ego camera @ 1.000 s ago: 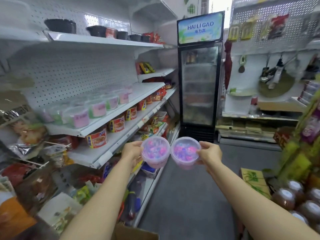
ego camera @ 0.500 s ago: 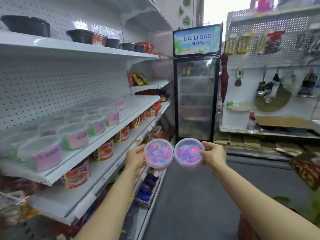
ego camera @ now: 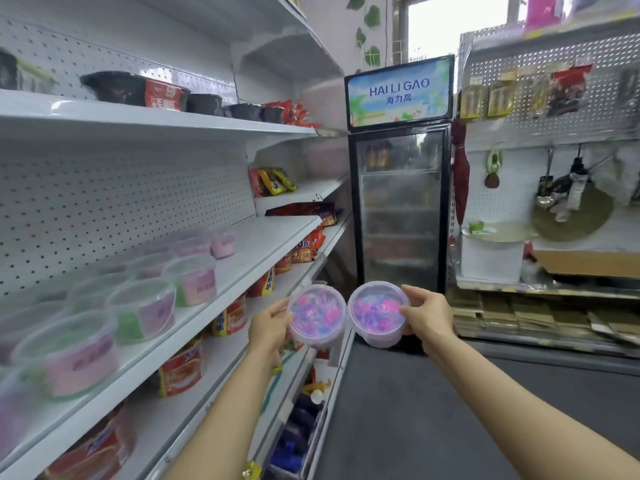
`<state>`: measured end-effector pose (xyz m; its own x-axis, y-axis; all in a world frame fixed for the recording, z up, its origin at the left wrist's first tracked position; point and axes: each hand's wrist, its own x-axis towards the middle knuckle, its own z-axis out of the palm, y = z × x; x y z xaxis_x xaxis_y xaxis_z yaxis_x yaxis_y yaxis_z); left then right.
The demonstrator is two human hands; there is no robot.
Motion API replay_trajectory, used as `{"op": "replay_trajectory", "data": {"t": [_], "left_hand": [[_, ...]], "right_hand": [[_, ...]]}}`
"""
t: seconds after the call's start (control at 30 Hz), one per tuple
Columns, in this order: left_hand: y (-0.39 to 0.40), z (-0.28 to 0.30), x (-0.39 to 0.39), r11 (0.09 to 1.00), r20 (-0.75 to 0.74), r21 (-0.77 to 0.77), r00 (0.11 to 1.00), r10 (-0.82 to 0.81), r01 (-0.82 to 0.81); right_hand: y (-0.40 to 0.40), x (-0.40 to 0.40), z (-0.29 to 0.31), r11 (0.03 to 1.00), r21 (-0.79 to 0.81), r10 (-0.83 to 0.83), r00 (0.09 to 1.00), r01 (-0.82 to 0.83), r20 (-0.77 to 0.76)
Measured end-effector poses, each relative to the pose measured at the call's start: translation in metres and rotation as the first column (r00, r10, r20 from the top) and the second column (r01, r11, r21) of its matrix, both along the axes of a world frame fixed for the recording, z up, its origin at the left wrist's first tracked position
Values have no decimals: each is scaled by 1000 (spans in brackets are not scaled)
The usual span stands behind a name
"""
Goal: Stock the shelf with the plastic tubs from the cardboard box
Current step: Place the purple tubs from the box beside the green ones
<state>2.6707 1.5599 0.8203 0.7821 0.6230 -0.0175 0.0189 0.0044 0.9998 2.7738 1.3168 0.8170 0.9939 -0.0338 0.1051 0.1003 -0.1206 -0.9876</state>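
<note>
I hold two clear plastic tubs with pink and blue contents side by side in the aisle. My left hand [ego camera: 272,329] grips the left tub [ego camera: 316,315] from its left side. My right hand [ego camera: 427,315] grips the right tub [ego camera: 377,312] from its right side. Both lids tilt toward the camera. The white shelf [ego camera: 263,244] to the left carries several similar tubs with pink and green labels [ego camera: 194,278]. Bare shelf surface lies beyond the farthest tub. The cardboard box is out of view.
Red noodle cups [ego camera: 181,370] line the shelf below. Black bowls [ego camera: 135,88] sit on the shelf above. A glass-door fridge [ego camera: 400,202] stands at the aisle's end. A rack with hanging utensils [ego camera: 554,188] is on the right. Grey floor [ego camera: 415,410] runs ahead.
The view has risen and moved along the aisle, bringing the shelf of tubs closer on the left. Both hands keep the two tubs together and have lifted slightly.
</note>
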Motion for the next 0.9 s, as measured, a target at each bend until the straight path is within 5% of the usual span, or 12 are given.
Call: {"op": "replay_trajectory", "data": {"t": [0.5,0.9], "left_hand": [[37,34,232,979,0,-43,980,197,-197],[153,78,344,942,32,-83,944,329,-325]], "right_hand": [[63,277,28,982,-46,183,983,-185,-29],[193,427,72,893,117,445,890,-434,-100]]}}
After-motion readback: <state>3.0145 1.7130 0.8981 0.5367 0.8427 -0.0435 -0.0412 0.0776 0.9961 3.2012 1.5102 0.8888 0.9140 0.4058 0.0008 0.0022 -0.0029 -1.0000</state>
